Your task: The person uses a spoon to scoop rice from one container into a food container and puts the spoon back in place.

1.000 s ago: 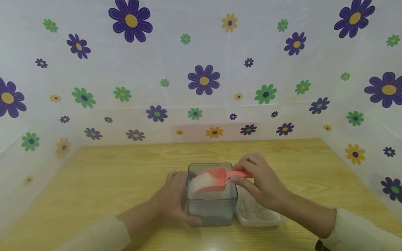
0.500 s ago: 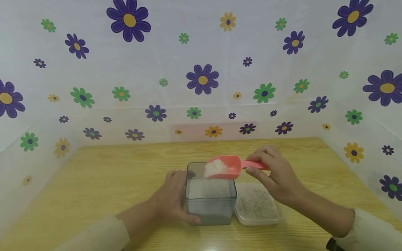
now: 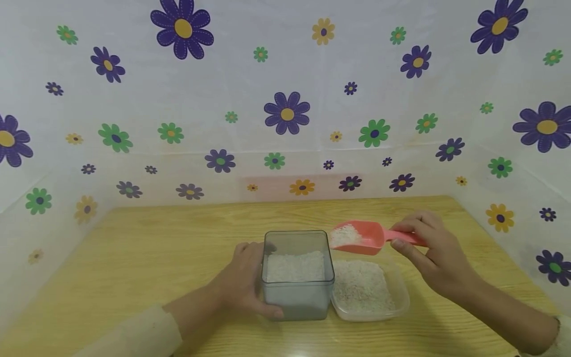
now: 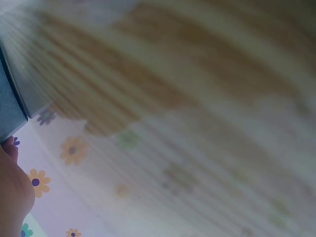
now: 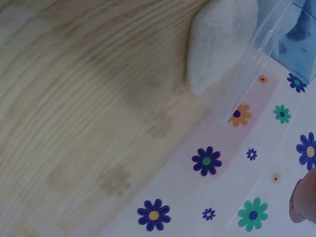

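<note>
My right hand (image 3: pixel 439 253) pinches the handle of a pink scoop (image 3: pixel 373 238) holding some white grains that look like rice. The scoop hovers over the back of a shallow clear tub (image 3: pixel 403 297), which has a bed of pale grains (image 3: pixel 361 287). Left of this tub stands a square grey see-through container (image 3: pixel 296 303), partly filled with similar grains (image 3: pixel 294 267). My left hand (image 3: pixel 243 280) grips the container's left side, thumb across its front; its other fingers are mostly hidden. A strip of the container (image 4: pixel 11 101) shows in the left wrist view. The scoop is out of the right wrist view.
Both containers stand on a wood-grain table (image 3: pixel 178 243). A white cloth with printed flowers (image 3: pixel 285 64) rises behind the table and along both sides. In the right wrist view the tub (image 5: pixel 224 44) stands beside the bluish container (image 5: pixel 298 44).
My right hand has lifted the loaded scoop out of the grey container and carried it right, over the shallow tub. The left hand stays on the container.
</note>
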Demonstrator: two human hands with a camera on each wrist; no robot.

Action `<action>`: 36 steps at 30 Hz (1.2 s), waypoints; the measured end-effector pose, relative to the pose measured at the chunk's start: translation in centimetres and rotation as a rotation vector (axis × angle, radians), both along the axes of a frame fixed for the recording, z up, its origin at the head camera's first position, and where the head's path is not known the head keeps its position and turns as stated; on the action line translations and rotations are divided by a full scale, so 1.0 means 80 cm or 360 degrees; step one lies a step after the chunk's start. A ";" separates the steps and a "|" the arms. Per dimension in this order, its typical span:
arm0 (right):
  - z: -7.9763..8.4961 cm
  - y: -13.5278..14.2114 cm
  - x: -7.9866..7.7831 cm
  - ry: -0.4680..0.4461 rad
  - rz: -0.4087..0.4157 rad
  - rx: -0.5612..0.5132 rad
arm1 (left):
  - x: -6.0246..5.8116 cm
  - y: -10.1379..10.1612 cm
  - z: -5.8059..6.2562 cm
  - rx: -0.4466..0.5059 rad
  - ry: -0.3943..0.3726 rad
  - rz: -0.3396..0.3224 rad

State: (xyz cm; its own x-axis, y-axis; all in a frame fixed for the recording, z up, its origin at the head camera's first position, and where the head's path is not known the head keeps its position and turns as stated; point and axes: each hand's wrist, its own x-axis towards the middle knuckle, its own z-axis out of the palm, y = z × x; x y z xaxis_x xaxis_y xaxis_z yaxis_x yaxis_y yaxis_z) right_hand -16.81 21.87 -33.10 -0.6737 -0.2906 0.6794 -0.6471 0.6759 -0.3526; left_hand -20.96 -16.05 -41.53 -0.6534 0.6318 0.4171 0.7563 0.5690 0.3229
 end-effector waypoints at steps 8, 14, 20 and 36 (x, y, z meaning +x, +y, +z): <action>-0.018 0.035 0.009 0.0021 -0.0023 -0.0003 | 0.000 -0.001 0.001 0.0000 -0.0038 -0.0002; -0.034 0.057 0.019 -0.0067 -0.0024 0.0011 | 0.002 -0.001 0.003 0.0002 -0.0078 0.0004; -0.048 0.073 0.025 -0.0134 0.0059 0.0063 | 0.002 -0.001 0.004 -0.0002 -0.0100 0.0017; -0.031 0.086 0.024 0.0047 0.0198 0.0476 | 0.001 -0.002 0.001 0.0016 -0.0114 0.0016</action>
State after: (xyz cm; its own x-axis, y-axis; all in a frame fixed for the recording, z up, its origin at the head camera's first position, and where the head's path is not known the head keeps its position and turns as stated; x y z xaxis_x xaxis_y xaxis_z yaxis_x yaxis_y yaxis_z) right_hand -14.88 28.79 -35.62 -0.6019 -0.5592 0.5701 -0.7383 0.6617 -0.1304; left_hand -20.87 -16.18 -41.46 -0.6879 0.6211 0.3756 0.7255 0.5727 0.3817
